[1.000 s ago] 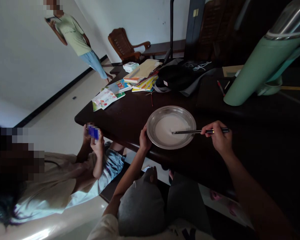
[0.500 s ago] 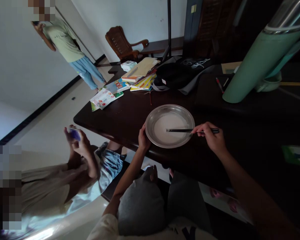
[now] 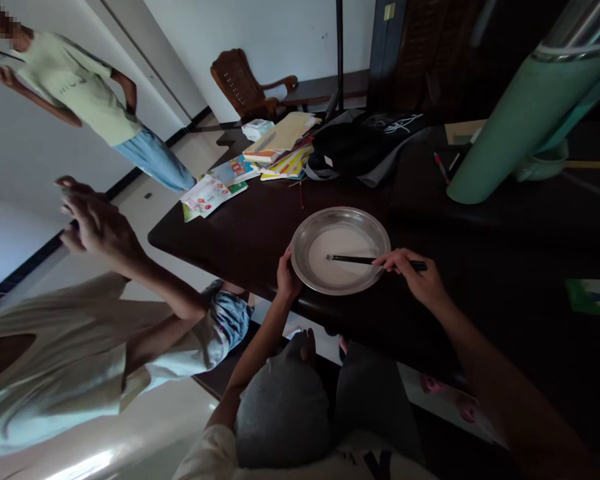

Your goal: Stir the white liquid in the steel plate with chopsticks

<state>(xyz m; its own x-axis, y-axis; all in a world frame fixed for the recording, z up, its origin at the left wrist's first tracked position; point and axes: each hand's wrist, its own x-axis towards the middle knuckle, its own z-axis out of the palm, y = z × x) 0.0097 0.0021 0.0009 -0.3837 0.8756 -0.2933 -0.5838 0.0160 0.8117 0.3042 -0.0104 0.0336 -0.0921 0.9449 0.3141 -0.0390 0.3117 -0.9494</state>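
A shallow round metal basin [image 3: 304, 267] stands at the near edge of the dark table, with a pale, milky-white mixture [image 3: 340, 275] in it. My left hand [image 3: 287, 275] grips the basin's left rim. Dark chopsticks [image 3: 353, 259] are held in my right hand [image 3: 413, 268] over the right rim, their tips in the white mixture left of its middle. The fingers of my right hand are closed round the upper part of the chopsticks.
Beyond the basin lie stacked books [image 3: 283, 150], leaflets [image 3: 207, 195] and a black bag [image 3: 363, 147]. A tall green flask [image 3: 520, 120] stands at the right. One person [image 3: 95, 347] sits at my left; another person [image 3: 80, 87] stands farther back.
The chopstick tips and my right hand have shifted slightly left. My left hand stays on the rim. The seated person has raised their hands, and the standing person has moved nearer.
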